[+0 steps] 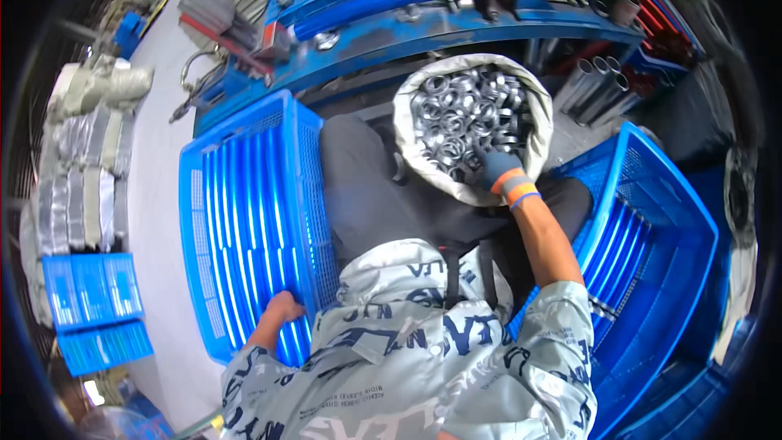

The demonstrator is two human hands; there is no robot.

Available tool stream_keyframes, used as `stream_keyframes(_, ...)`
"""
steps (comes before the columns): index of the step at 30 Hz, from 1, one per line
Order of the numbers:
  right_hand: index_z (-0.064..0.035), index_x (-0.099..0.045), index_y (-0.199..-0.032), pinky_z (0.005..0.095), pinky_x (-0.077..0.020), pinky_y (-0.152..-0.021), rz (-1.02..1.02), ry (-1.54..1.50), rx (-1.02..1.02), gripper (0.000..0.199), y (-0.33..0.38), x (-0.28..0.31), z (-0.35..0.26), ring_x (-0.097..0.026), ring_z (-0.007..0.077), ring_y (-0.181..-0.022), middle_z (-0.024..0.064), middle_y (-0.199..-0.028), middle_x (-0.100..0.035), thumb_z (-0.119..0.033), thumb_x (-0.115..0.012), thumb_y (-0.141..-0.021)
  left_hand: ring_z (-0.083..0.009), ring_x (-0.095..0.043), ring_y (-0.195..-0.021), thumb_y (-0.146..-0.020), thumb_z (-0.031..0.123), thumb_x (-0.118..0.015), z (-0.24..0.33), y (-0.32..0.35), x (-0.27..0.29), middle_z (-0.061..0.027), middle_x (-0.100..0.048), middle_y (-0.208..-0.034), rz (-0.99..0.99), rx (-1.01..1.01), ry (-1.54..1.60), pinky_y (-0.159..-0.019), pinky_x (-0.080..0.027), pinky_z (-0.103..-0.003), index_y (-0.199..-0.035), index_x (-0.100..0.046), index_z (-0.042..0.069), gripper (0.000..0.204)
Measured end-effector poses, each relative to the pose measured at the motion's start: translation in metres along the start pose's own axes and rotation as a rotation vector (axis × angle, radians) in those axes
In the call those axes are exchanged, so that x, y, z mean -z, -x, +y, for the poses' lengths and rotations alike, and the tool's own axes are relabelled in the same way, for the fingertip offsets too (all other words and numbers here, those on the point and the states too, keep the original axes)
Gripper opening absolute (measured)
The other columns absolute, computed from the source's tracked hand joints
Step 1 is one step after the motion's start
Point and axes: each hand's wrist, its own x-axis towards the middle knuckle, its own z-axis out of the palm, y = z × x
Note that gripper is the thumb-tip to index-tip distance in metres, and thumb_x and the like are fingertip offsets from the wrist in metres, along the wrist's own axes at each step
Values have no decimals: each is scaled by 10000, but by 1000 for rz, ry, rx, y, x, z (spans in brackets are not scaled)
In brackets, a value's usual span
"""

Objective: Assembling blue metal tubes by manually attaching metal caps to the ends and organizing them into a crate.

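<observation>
My right hand (500, 168), in a dark glove with an orange and grey cuff, reaches into a round pale sack (402, 134) full of shiny metal rings (468, 110). Its fingers are drawn together and point down among the rings; whatever lies between them is hidden. My left hand (283, 308), bare, rests low over the blue tubes (248, 220) lying side by side in a blue plastic crate (194, 261) on my left. Its fingers are curled, and I cannot make out what they hold.
On my right stands another blue crate (688, 277) with more blue tubes (615, 253). Ahead runs a blue metal bench (456, 28), a long blue tube (366, 10) on it. Silver pipes (582, 85) stand beyond the sack. Wrapped bundles (85, 147) and small blue bins (94, 289) are far left.
</observation>
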Motion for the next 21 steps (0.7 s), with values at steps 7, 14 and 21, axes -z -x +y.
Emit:
stream_keyframes(7,-162,-934,-1177,617,-671,-843,207,331,-594,282,-45,-279,132,-858,330,-1088,89,-1193,-897,-225,-806,-934,-367,-752,-1378,-935,362,-831,162,-82,155,-323,-753,-1474,133,-838,-387,-1161,-595,-484,-1489,-730,-72,711)
stream_keyframes(14,-206,-944,-1201,633,-621,-893,195,234,-672,319,-94,-227,14,-849,344,-1081,86,-1167,-901,-203,-770,-935,-369,-764,-1290,-935,375,-861,231,-62,261,-277,-773,-1432,181,-871,-310,-1117,-606,-489,-1508,-715,-61,734)
stream_keyframes(21,-187,-918,-864,605,-622,-720,487,192,-544,167,-48,-222,16,-826,360,-955,123,-962,-843,-287,-785,-854,-371,-777,-1202,-936,389,-891,321,-30,273,-232,-792,-1389,241,-1003,8,-1073,-617,-494,-1527,-701,-50,761)
